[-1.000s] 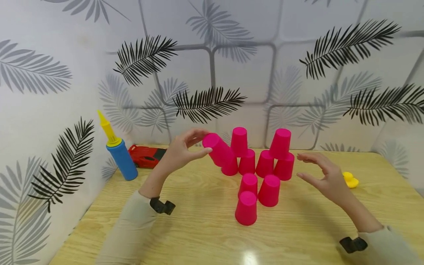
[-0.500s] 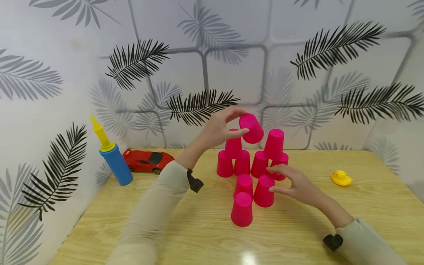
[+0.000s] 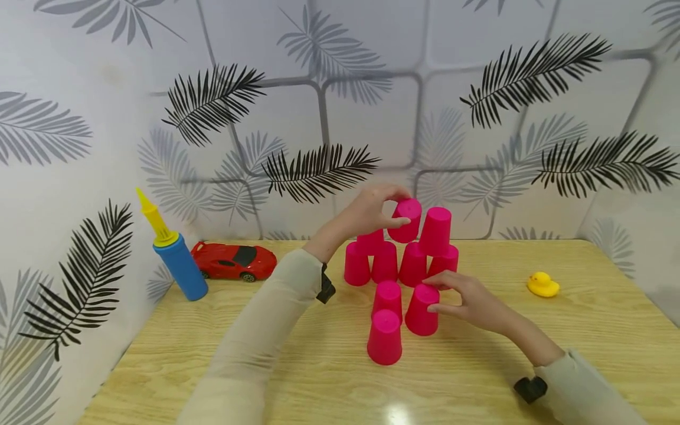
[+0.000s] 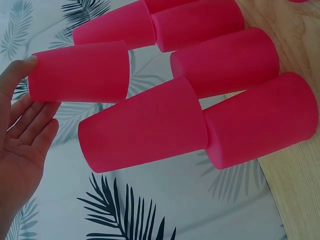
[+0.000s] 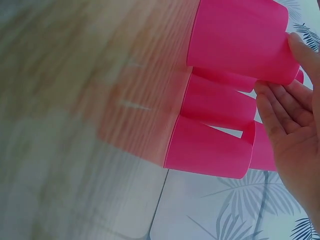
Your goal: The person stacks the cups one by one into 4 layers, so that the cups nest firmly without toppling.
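Note:
My left hand point(image 3: 374, 209) pinches an upside-down pink cup point(image 3: 408, 227) near its closed end, thumb in front and fingers behind. In the left wrist view this cup point(image 4: 80, 72) hangs beside the upper cup point(image 4: 145, 127) of the left stack. In the head view it overlaps the gap between the two back stacks, close to the right stack's upper cup point(image 3: 435, 231). My right hand point(image 3: 470, 301) has thumb and fingers around the top of the front right cup point(image 3: 421, 316). The right wrist view shows the fingertips at that cup's point(image 5: 240, 40) narrow end.
Two more upside-down cups stand in front, the nearest cup point(image 3: 385, 339) overlapping the one behind. A blue and yellow hand pump point(image 3: 183, 268) and a red toy car point(image 3: 234, 261) are at left. A yellow rubber duck point(image 3: 543, 285) sits at right on the wooden table point(image 3: 504, 260).
My left hand has carried its cup from the left stack rightward, then lowered it between the stacks. The right hand has moved in leftward to the front right cup. The view has shifted slightly.

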The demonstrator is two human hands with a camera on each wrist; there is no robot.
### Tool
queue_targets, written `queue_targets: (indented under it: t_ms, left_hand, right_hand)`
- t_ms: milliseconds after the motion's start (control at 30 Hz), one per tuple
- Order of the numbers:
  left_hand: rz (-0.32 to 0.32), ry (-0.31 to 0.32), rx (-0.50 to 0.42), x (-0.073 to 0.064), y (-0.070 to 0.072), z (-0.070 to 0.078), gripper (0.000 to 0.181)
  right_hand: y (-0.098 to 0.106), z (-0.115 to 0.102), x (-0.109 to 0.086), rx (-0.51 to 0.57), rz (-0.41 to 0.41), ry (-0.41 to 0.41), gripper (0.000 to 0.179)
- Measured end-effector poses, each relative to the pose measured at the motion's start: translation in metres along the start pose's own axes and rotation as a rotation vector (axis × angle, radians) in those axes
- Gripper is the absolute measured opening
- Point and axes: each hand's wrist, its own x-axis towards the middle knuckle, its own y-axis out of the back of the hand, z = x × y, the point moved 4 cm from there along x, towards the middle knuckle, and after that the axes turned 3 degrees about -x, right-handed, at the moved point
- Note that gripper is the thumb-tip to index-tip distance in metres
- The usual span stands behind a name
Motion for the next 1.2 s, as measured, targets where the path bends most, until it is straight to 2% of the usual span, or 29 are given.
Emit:
queue_targets:
  t_ms: [233,367,467,600,800,1000,1200]
  left_hand:
    - [-0.109,0.007,0.049,0.004,-0.015,-0.005,0.042]
    - [-0.149,0.024,0.055,0.004,-0.023,-0.009,0.042]
    - [-0.155,0.032,0.043,0.004,-0.025,-0.01,0.043]
    - [-0.156,0.073,0.046,0.003,-0.024,-0.013,0.045]
    - [-0.147,0.096,0.133,0.003,-0.022,-0.019,0.045]
    - [-0.142,0.108,0.156,0.004,-0.022,-0.024,0.043]
    - [-0.155,0.123,0.181,0.004,-0.022,-0.022,0.042]
  right_hand:
    - [0.0,-0.001,-0.002,0.003,-0.024,-0.019,0.045]
    - [-0.001,-0.001,-0.003,0.016,-0.032,-0.024,0.046]
    - [-0.001,-0.001,-0.004,0.016,-0.032,-0.024,0.046]
    - [0.0,-0.002,-0.003,0.003,-0.03,-0.015,0.046]
    - [0.001,-0.002,-0.003,-0.008,-0.011,0.028,0.047]
    - [0.001,-0.002,-0.003,-0.001,-0.021,0.004,0.047]
    - [0.002,-0.002,-0.005,-0.015,-0.017,-0.008,0.047]
